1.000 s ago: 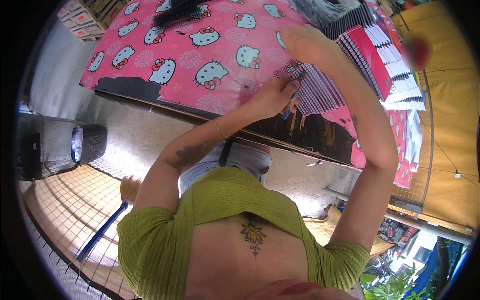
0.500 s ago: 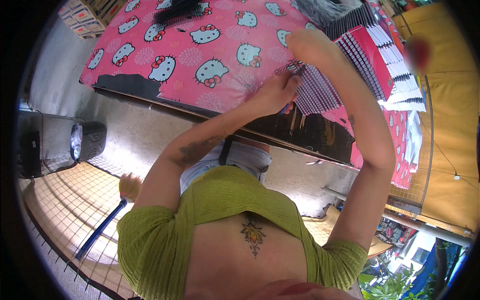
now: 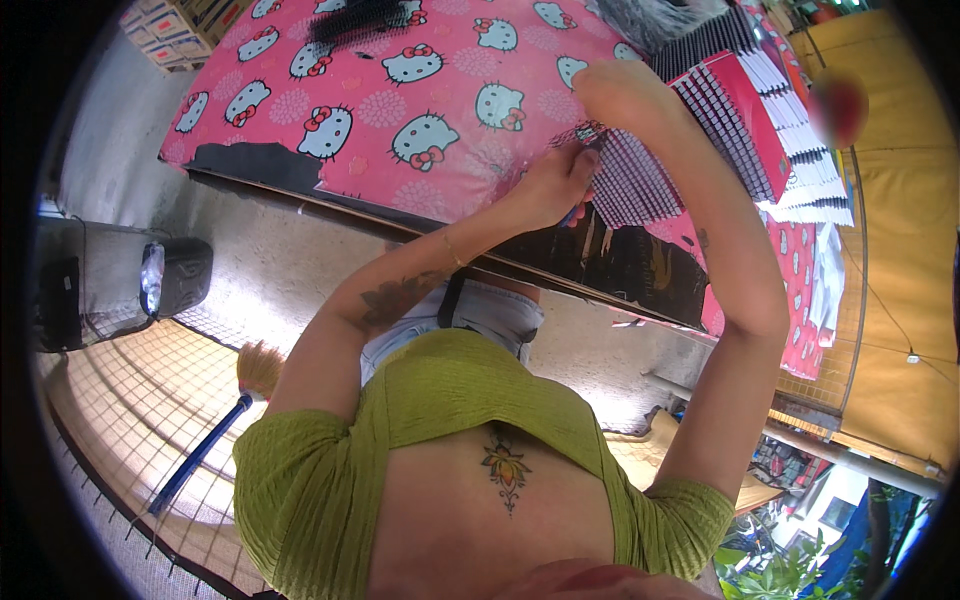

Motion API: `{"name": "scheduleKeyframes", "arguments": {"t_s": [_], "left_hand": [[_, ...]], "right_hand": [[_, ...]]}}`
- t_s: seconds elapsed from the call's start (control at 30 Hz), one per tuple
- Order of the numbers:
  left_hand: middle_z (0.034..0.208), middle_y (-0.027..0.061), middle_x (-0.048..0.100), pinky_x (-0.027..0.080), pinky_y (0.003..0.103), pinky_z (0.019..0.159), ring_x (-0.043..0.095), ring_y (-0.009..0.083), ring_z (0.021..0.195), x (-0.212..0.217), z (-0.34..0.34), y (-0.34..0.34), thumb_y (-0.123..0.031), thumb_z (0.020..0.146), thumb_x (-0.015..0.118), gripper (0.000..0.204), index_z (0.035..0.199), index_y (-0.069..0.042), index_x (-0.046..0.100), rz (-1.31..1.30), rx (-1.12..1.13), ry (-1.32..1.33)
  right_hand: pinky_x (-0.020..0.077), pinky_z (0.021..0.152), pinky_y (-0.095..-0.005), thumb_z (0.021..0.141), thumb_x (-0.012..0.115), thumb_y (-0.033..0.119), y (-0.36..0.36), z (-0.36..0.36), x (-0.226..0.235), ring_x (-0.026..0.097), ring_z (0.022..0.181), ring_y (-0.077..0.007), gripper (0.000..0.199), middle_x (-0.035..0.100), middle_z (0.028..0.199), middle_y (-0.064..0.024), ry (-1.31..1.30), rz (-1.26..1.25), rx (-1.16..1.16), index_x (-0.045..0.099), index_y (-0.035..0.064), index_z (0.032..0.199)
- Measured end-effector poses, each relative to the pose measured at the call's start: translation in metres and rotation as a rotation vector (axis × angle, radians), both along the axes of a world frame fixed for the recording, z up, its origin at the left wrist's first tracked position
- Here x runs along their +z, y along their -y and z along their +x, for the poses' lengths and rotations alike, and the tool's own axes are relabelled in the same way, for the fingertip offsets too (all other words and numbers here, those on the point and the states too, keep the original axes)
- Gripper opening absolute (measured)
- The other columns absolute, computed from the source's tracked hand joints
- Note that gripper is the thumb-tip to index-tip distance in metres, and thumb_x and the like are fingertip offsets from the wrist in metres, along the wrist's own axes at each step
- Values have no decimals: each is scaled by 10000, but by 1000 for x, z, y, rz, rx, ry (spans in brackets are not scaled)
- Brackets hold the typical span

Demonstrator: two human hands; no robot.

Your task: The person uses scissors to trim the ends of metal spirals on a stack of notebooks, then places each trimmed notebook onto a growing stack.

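Left hand [image 3: 548, 190] clenches fingers round a blue tool [image 3: 572, 214], ten o'clock of the spiral-bound stack [image 3: 640, 187]! Right hand [image 3: 622, 93] at twelve; its fingers, can't tell.

Slanted stack of dark-ringed notebooks [image 3: 637, 184]

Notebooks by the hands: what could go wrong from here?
The left hand grips a partly hidden blue item beside the notebooks; a slip might scuff them or catch the nearby right hand. They also lie by the torn patch in the table cover, whose ragged edge could snag them.
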State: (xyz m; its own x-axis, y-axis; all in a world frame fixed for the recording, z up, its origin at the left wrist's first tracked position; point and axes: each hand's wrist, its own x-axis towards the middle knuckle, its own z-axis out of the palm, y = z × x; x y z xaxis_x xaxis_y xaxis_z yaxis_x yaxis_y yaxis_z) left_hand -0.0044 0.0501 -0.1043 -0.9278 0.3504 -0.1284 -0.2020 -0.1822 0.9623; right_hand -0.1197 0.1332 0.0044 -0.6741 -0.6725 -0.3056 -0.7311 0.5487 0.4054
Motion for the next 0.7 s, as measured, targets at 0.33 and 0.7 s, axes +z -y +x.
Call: {"name": "scheduleKeyframes", "arguments": {"t_s": [0.33,0.7], "left_hand": [[864,94,627,511,276,517,666,167,678,-13,0,-2,-346,1022,392,388,1138,3,517,54,28,20],[832,73,620,513,276,507,651,152,657,-22,10,-1,-333,1022,401,366,1118,0,518,35,3,38]], "right_hand": [[549,711,-435,761,644,113,10,8,1,689,857,-319,168,696,881,-175,23,52,-11,698,8,881],[545,705,-444,765,608,97,12,11,-5,691,836,-319,150,698,855,-167,1,-20,-44,701,21,856]]}}
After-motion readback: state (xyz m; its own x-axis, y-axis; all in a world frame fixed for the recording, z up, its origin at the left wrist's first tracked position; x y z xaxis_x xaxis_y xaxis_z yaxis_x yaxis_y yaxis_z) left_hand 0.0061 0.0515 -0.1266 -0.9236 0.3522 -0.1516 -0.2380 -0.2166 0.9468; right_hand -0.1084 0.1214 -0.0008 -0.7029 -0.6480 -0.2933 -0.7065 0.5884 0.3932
